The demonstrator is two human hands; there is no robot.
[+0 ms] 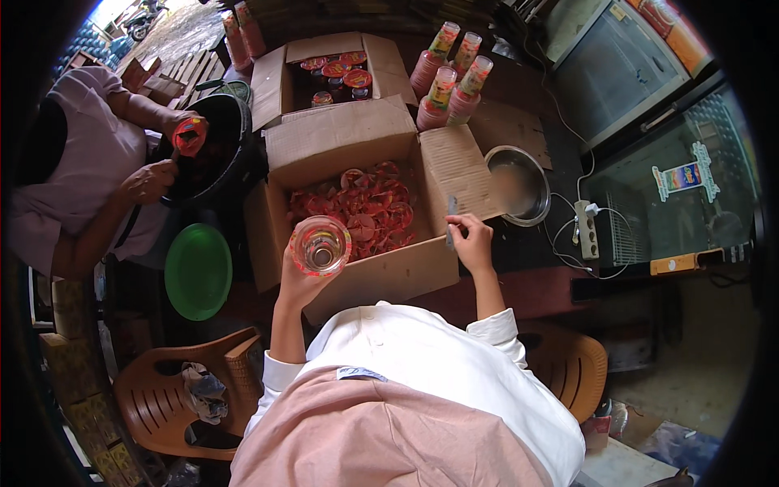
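Left hand [299, 280] clamped round clear plastic cup [320, 245], raised over open cardboard box [381, 276] of red lids [365, 207]; right hand [471, 239] pinched shut on small grey strip [451, 219] at box flap. Cup probably light, thin-walled, crushable, so best gripped low on the wall

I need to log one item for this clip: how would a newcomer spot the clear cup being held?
Find the big open cardboard box of red lids in the middle of the view. At its near left corner, the person's left hand holds up a clear plastic cup, mouth facing the camera. Unlike the stacked, labelled cups further back, it is single and held.
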